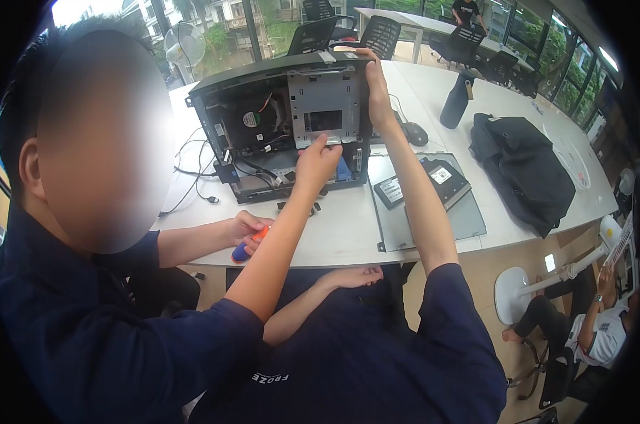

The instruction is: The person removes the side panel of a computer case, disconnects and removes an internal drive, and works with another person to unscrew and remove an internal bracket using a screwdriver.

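Note:
A black desktop computer case (224, 83) stands on the white table with its insides showing, including a fan, cables and a silver metal drive bracket (325, 99). My right hand (378, 88) is closed on the case's upper right edge, its fingertips over the top. Low near my lap, below the table edge, rests my left hand (359, 276), its fingers curled and nothing visible in them. A co-worker on my left grips the lower edge of the bracket with one hand (317, 164). Their other hand (248, 227) holds an orange and blue screwdriver (242, 251), partly hidden by their forearm.
Right of the case, a flat grey metal panel (468, 220) lies under an optical drive (443, 182) and a labelled drive (390, 191). Beyond are a mouse (414, 133), a dark bottle (456, 102) and a black bag (521, 166). Black cables (189, 173) lie left.

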Available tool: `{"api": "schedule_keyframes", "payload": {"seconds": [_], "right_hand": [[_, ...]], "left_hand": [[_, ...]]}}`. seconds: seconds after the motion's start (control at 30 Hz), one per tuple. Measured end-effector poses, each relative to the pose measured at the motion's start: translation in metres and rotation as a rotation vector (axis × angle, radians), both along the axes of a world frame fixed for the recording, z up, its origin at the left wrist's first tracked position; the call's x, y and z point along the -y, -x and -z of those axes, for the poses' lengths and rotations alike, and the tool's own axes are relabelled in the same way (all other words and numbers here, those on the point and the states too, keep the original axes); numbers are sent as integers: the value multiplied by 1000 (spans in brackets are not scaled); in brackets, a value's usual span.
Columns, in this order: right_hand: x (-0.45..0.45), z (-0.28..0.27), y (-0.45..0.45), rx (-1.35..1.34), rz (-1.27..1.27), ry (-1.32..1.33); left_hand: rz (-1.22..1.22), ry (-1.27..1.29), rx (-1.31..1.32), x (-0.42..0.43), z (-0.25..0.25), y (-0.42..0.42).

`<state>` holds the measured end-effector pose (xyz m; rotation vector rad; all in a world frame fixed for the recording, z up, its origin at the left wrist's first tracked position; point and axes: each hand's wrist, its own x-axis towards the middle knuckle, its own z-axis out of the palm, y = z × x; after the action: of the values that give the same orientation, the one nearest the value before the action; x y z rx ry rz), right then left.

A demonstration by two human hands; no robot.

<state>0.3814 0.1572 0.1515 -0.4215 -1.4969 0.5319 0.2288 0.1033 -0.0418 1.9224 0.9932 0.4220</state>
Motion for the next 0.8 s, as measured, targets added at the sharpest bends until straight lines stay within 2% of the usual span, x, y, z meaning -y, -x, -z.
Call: {"api": "schedule_keyframes", "payload": {"seconds": [0.13, 0.27, 0.37, 0.57, 0.8], "right_hand": [[2, 0, -2, -9, -8, 14], [7, -3, 1, -22, -24, 44], [4, 0, 0, -24, -34, 31], [3, 1, -3, -14, -18, -14], [6, 1, -4, -34, -46, 8]], "left_hand": [[292, 295, 125, 88, 71, -23], [323, 390, 201, 131, 123, -37], [332, 418, 230, 142, 143, -41], [304, 418, 217, 157, 100, -43], [297, 423, 230, 157, 99, -43]]}}
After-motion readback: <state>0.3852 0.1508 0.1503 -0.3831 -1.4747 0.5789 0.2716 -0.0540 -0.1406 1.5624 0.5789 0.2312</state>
